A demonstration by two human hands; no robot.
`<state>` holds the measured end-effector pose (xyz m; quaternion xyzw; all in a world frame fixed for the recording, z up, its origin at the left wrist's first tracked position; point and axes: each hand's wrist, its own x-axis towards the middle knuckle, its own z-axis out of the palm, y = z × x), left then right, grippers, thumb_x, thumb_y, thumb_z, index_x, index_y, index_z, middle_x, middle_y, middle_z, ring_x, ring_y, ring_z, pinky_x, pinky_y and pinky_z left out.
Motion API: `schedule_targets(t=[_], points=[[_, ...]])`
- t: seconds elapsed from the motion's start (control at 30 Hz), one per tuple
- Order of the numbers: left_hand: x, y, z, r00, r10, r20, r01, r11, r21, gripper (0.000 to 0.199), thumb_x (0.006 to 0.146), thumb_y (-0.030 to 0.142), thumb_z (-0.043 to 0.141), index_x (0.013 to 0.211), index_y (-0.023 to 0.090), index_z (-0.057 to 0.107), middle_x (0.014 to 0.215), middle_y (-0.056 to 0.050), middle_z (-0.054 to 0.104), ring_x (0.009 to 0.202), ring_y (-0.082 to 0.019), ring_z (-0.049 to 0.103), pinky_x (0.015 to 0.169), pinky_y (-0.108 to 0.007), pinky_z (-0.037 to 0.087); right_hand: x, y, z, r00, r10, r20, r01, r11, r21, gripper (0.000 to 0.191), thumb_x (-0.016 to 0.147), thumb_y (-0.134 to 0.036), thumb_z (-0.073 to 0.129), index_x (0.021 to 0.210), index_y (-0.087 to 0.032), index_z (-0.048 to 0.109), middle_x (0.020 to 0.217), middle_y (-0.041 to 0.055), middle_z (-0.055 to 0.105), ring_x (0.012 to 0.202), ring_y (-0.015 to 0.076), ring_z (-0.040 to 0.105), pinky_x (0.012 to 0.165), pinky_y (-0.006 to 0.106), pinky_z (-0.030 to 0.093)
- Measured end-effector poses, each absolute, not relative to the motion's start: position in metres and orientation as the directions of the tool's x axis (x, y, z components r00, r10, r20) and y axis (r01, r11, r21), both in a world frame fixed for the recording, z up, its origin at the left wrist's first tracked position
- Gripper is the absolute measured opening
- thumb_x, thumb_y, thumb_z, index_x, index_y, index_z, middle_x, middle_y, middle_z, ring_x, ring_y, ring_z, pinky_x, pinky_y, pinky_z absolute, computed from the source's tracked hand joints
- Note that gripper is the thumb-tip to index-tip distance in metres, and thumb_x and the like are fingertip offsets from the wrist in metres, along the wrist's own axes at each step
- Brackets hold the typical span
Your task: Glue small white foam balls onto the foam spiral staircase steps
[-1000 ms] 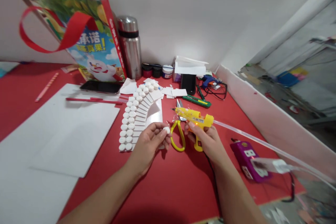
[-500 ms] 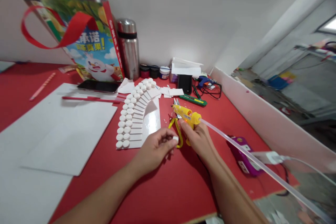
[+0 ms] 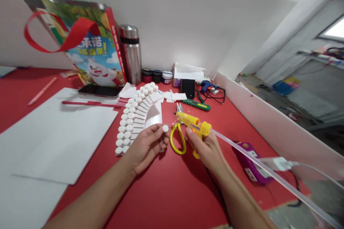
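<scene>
Between thumb and fingers, my left hand (image 3: 148, 144) pinches a small round white disc (image 3: 166, 128) with its flat face toward me. My right hand (image 3: 208, 147) is wrapped round the handle of a yellow glue gun (image 3: 192, 121), whose nozzle points left; a long clear glue stick (image 3: 258, 158) trails from its back. Yellow-handled scissors (image 3: 178, 142) lie on the table between my hands. Left of them, partly hidden by my left hand, is a curved white piece (image 3: 138, 121) with thin dark lines and rows of similar white discs (image 3: 122, 128) along its outer edge.
White boards (image 3: 61, 143) cover the left of the red table (image 3: 172, 193). A patterned bag (image 3: 94, 50), steel flask (image 3: 131, 55) and phone (image 3: 99, 91) stand or lie behind. Farther right are a green cutter knife (image 3: 196, 105) and a purple power strip (image 3: 251, 164) with a cable.
My left hand has moved left and up with the disc, turning its round face into view. The glue gun has shifted slightly right and away from the scissors, showing more of them.
</scene>
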<state>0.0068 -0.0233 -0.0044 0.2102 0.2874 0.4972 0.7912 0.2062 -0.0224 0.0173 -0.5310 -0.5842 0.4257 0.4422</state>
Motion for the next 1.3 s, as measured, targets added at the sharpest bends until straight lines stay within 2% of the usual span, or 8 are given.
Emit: schedule_targets(t=[0.17,0.33,0.47,0.7,0.87,1.0,1.3], points=[[0.005,-0.022,-0.002,0.298,0.919,-0.258,-0.683,0.394,0.615,0.023,0.079,0.02,0.083,0.098,0.014,0.071,0.089,-0.005,0.071,0.073,-0.01,0.065,0.067,-0.02,0.055,0.212,-0.025,0.019,-0.038,0.998,0.059,0.314,0.068,-0.947,0.041,0.093,-0.052,0.061,0.069,-0.02,0.061,0.056,-0.002,0.047,0.053,0.0131,0.041,0.051,0.028,0.031],[0.006,-0.025,0.003,0.334,0.898,-0.287,-0.59,0.437,0.679,0.028,0.076,0.021,0.084,0.097,0.014,0.067,0.076,-0.003,0.069,0.063,-0.011,0.063,0.058,-0.021,0.052,0.21,-0.023,0.015,-0.031,0.998,0.053,0.309,0.06,-0.949,0.041,0.095,-0.054,0.059,0.072,-0.02,0.059,0.055,-0.0037,0.045,0.05,0.0118,0.038,0.049,0.028,0.029],[0.008,-0.027,0.004,0.318,0.904,-0.286,-0.534,0.42,0.734,0.031,0.073,0.021,0.087,0.096,0.014,0.067,0.08,-0.004,0.07,0.064,-0.011,0.062,0.058,-0.022,0.053,0.209,-0.02,0.014,0.001,0.998,0.069,0.339,0.065,-0.938,0.041,0.094,-0.053,0.06,0.069,-0.019,0.057,0.054,-0.0039,0.044,0.05,0.0112,0.038,0.049,0.027,0.03],[0.01,-0.033,0.001,0.256,0.953,-0.161,-0.35,0.247,0.904,0.028,0.081,0.03,0.082,0.105,0.018,0.073,0.08,-0.003,0.067,0.073,-0.016,0.064,0.065,-0.031,0.059,0.211,-0.018,0.012,-0.02,1.0,0.016,0.34,0.022,-0.94,0.046,0.094,-0.055,0.058,0.065,-0.02,0.053,0.053,-0.003,0.044,0.05,0.0117,0.04,0.048,0.027,0.03],[0.011,-0.032,0.002,0.189,0.978,0.09,-0.171,-0.057,0.984,0.019,0.085,0.026,0.076,0.103,0.021,0.078,0.101,-0.006,0.063,0.087,-0.016,0.063,0.073,-0.029,0.057,0.211,-0.017,0.011,-0.029,0.999,0.02,0.304,0.028,-0.952,0.045,0.094,-0.055,0.058,0.067,-0.019,0.057,0.052,-0.0029,0.047,0.049,0.0116,0.041,0.049,0.027,0.032],[0.009,-0.031,0.001,0.179,0.962,0.207,0.01,-0.212,0.977,0.02,0.089,0.022,0.071,0.108,0.022,0.075,0.102,-0.005,0.061,0.092,-0.016,0.062,0.08,-0.027,0.053,0.211,-0.015,0.009,-0.039,0.999,0.031,0.303,0.042,-0.952,0.045,0.095,-0.054,0.058,0.069,-0.018,0.059,0.053,-0.0027,0.048,0.049,0.0117,0.043,0.049,0.027,0.033],[0.008,-0.033,0.001,0.19,0.937,0.293,0.248,-0.335,0.909,0.01,0.09,0.016,0.068,0.1,0.02,0.068,0.095,-0.003,0.062,0.084,-0.015,0.06,0.08,-0.028,0.047,0.21,-0.013,0.009,-0.038,0.999,0.019,0.307,0.03,-0.951,0.042,0.095,-0.053,0.058,0.071,-0.018,0.059,0.052,-0.0033,0.05,0.047,0.0109,0.042,0.047,0.026,0.032]])
